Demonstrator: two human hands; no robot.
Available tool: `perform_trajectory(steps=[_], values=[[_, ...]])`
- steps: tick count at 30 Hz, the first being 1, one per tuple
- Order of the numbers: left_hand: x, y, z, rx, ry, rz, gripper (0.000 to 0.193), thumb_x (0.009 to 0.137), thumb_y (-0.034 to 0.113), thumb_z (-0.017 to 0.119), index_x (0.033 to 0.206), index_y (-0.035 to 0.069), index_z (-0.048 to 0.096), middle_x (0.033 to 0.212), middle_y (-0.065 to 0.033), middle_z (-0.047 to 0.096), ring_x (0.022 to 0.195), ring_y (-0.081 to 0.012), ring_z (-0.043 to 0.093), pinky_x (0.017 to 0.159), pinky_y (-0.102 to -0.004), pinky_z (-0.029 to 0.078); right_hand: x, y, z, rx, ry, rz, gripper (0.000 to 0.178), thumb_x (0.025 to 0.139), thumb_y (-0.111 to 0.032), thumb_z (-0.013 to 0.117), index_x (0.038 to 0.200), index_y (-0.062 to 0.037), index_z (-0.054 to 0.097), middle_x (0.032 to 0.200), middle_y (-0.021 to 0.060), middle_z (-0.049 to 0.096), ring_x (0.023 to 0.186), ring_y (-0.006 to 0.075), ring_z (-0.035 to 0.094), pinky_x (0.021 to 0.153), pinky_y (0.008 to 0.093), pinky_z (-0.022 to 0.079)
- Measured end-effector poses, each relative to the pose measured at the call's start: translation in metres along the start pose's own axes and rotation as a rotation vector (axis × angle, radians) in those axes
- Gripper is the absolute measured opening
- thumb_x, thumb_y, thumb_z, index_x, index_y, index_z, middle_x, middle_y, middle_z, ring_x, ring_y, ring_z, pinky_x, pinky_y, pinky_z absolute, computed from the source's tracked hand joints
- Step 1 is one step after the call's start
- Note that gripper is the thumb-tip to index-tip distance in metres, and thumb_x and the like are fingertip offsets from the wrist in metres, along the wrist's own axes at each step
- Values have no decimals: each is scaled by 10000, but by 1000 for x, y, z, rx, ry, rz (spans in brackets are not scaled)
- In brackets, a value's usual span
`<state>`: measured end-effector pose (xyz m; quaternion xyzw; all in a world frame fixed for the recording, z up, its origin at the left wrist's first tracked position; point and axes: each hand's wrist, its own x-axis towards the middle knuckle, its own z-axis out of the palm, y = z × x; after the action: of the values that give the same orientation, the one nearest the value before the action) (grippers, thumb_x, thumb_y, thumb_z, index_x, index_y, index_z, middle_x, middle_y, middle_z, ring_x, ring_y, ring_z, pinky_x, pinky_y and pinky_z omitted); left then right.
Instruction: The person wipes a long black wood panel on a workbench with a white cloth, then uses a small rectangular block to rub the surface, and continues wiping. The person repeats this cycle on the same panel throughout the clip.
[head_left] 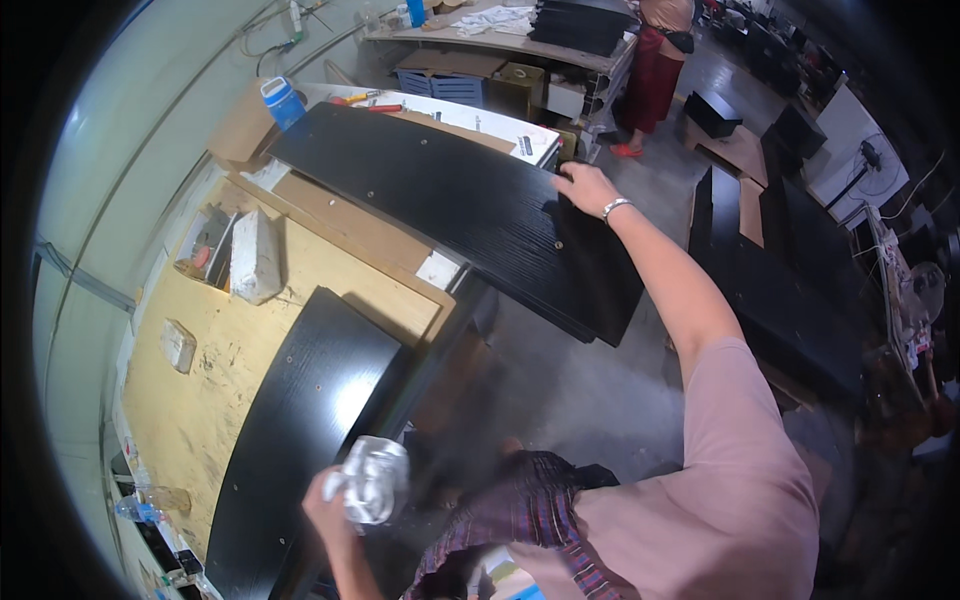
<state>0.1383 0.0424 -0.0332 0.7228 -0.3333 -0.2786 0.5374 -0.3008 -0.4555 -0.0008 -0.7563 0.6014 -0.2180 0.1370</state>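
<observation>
Crumpled silvery-white wrapping (375, 480), perhaps plastic or cloth, is bunched in my left hand (333, 508), whose fingers are closed on it. This hand is just right of a curved black panel (310, 385) with small holes and a bright light reflection. My right arm reaches forward, with a bracelet at the wrist. My right hand (588, 188) grips the far edge of a larger curved black panel (440, 185), its thumb toward the top face; some fingertips are hidden. That panel lies across the far end of the worktable and juts out over the floor at right.
The yellowish worktable (225, 340) bears a white block (256, 256), a smaller block (178, 346) and a small open box (205, 245). A blue jug (283, 100) stands behind. Black panels (770, 270) are stacked at right. A person (655, 75) stands beside the far bench.
</observation>
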Motion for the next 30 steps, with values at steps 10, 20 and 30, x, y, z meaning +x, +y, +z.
perform_trajectory(steps=[10, 20, 30], values=[[71, -83, -210, 389, 636, -111, 375, 954, 265, 604, 1243, 34, 667, 1094, -131, 702, 953, -269, 691, 850, -411, 569, -79, -33, -82, 292, 216, -152, 249, 988, -179, 632, 1038, 31, 754, 885, 38, 741, 803, 97, 625, 761, 280, 497], [2, 49, 99, 231, -524, 513, 286, 783, 6, 723, 1066, 36, 750, 1009, -108, 749, 982, -217, 699, 897, -381, 552, -157, -185, 36, 553, -86, -476, 91, 885, -35, 685, 923, 40, 721, 853, 134, 724, 745, 199, 691, 685, 309, 529], [150, -68, -99, 959, 434, -27, 900, 824, 537, 755, 1489, 24, 432, 1573, -199, 406, 1443, -358, 391, 1113, -548, 370, -148, -254, 181, 474, -350, -226, 369, 959, -257, 630, 1140, 57, 696, 1086, 249, 717, 1043, 416, 680, 937, 451, 525]])
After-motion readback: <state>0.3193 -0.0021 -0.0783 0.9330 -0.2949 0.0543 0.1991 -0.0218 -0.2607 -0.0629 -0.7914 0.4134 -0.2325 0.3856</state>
